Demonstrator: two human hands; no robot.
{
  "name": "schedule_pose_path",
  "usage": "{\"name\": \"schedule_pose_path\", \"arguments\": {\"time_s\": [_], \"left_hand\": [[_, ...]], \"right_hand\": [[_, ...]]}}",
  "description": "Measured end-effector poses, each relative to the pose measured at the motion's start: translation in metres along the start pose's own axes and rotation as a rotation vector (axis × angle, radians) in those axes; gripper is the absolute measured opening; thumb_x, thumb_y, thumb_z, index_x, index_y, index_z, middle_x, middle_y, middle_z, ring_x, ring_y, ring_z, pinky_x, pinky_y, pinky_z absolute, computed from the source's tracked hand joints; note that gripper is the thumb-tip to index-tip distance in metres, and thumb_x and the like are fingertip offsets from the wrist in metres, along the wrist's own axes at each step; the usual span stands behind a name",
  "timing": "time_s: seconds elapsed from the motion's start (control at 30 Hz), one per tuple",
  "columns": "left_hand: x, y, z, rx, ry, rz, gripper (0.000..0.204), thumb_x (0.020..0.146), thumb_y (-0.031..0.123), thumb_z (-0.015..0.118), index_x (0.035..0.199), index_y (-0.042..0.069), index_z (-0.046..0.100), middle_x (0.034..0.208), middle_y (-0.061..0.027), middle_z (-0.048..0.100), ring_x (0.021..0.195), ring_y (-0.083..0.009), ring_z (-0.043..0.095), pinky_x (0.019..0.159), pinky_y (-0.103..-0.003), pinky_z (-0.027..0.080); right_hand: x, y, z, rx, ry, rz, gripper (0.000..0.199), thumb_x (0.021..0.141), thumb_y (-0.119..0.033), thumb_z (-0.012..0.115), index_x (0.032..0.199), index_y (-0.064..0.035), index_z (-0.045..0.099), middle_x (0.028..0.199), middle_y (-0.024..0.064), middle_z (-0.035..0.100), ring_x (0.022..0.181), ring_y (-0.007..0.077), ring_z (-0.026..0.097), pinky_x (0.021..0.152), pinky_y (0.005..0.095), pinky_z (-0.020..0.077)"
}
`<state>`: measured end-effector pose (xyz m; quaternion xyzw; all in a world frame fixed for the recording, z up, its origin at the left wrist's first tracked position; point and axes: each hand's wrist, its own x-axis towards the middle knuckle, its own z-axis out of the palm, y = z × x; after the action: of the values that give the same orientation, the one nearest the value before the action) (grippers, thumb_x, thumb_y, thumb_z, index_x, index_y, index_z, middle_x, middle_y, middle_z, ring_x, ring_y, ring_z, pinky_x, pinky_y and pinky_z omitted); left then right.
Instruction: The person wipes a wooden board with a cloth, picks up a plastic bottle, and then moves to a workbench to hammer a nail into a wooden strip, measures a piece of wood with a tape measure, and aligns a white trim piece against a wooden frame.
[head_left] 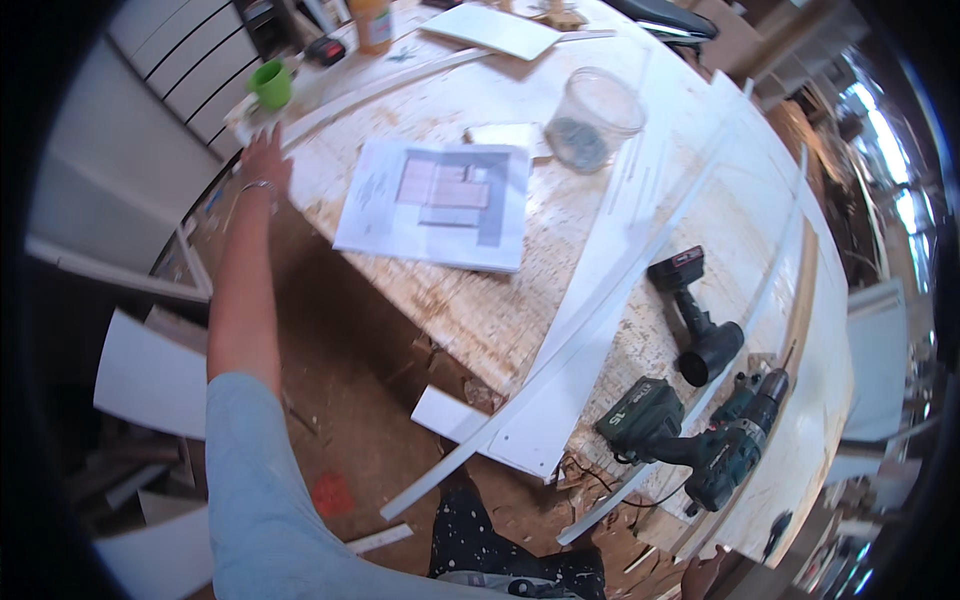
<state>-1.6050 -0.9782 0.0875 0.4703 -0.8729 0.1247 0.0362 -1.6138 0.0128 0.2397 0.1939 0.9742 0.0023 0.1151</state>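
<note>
My left hand [265, 163] is at the far left corner of the worktable [420, 310], its fingers stretched out. It lies by the near end of a narrow white strip [390, 88]; whether it touches the strip, I cannot tell. Just beyond the fingers stands a green mug [270, 86]. Only part of my right hand [703, 573] shows, low at the table's right front edge, its fingers mostly hidden. Closest to it is a dark green cordless drill [735, 450] lying on its side. A printed drawing on paper sheets [435, 205] lies between the two arms.
A clear plastic tub [597, 120] stands past the papers. A black cordless tool [700, 320] lies near the drill. Long white strips [640, 262] cross the table, some overhanging its front edge. White panels [150, 370] lean at the left. An orange bottle [371, 25] stands at the back.
</note>
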Motion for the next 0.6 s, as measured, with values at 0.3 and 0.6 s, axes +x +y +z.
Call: {"name": "schedule_pose_path", "arguments": {"time_s": [0.3,0.6], "left_hand": [[-0.058,0.024,-0.010,-0.523,-0.086,0.275,0.041,0.097,0.029,0.056,0.128,0.004,0.052,0.114,-0.0271,0.061,0.107,-0.0447,0.059,0.091,-0.050,0.048],[-0.228,0.101,-0.221,-1.676,-1.272,-0.093,0.024,0.104,0.032,0.049,0.102,0.008,0.052,0.061,0.0069,0.032,0.047,-0.0010,0.032,0.038,-0.017,0.031]], "right_hand": [[-0.060,0.067,0.064,0.129,-0.172,-0.006,0.060,0.083,-0.015,0.064,0.136,-0.0043,0.039,0.091,0.0203,0.065,0.092,0.0379,0.066,0.082,0.0469,0.0503],[-0.034,0.143,0.140,0.421,-0.323,-0.097,0.048,0.082,-0.019,0.067,0.126,-0.0109,0.052,0.085,0.0137,0.069,0.083,0.0334,0.069,0.074,0.0461,0.0534]]}}
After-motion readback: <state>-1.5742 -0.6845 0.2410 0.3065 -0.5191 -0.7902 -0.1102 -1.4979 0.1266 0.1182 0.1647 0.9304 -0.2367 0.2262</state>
